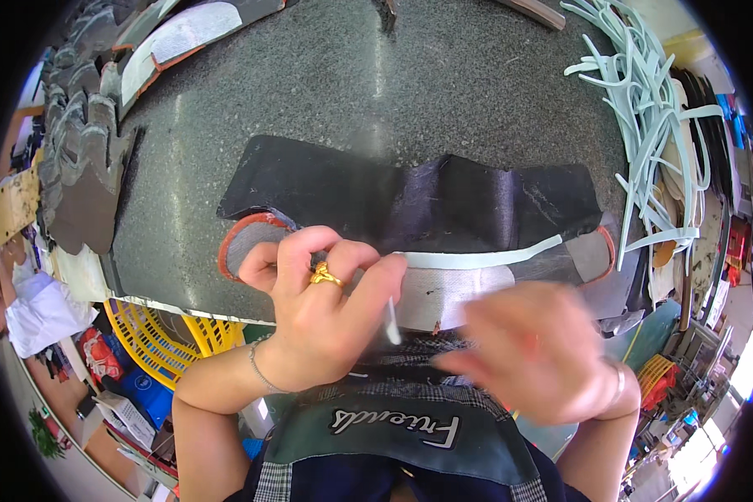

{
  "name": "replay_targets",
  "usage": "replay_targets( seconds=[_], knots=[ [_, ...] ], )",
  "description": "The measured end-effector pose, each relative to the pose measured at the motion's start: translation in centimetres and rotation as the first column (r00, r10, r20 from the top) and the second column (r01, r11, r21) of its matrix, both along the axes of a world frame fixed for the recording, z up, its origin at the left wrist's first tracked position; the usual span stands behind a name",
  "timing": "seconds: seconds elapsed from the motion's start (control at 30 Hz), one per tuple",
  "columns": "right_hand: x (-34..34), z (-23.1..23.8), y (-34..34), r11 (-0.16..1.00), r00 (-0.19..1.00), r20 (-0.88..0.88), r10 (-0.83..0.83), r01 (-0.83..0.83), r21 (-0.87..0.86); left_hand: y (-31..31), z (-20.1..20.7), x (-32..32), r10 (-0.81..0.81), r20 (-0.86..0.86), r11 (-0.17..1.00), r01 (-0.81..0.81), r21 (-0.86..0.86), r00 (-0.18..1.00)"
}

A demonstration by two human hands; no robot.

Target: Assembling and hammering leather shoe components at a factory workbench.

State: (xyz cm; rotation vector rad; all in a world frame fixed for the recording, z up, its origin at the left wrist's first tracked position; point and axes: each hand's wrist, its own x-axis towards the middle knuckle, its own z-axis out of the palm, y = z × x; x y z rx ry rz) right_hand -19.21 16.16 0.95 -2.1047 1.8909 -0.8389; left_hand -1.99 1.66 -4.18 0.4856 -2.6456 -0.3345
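A black leather-like piece point(335, 180) lies across the dark speckled tabletop in front of me, with grey lining point(468, 293) and red-edged rounded ends along its near side. A narrow pale strip point(477, 260) runs along the near edge of the black piece. My left hand point(318, 305), with a gold ring, has thumb and fingers pinched on the strip's left end. Below its thumb hangs a small whitish sliver point(392, 322). My right hand point(535, 351) is smeared by motion over the near table edge, just below the lining; its fingers cannot be made out.
A tangled heap of pale blue-green strips point(644, 125) lies on the right side. Stacked dark cut pieces point(88, 184) sit along the left edge. More red-edged pieces point(176, 46) rest at the far left. A yellow plastic basket point(155, 330) stands below the table's near left edge.
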Motion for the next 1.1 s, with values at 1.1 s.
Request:
replay_targets(
  seconds=[1.1],
  knots=[
    [-4.7, 1.2, -6.0, 0.869, 0.999, -0.027, -0.021, 0.032, 0.494, -5.5, 2.5, -4.1, -0.253, 0.193, 0.897, 0.155, 0.415, 0.948]
  ],
)
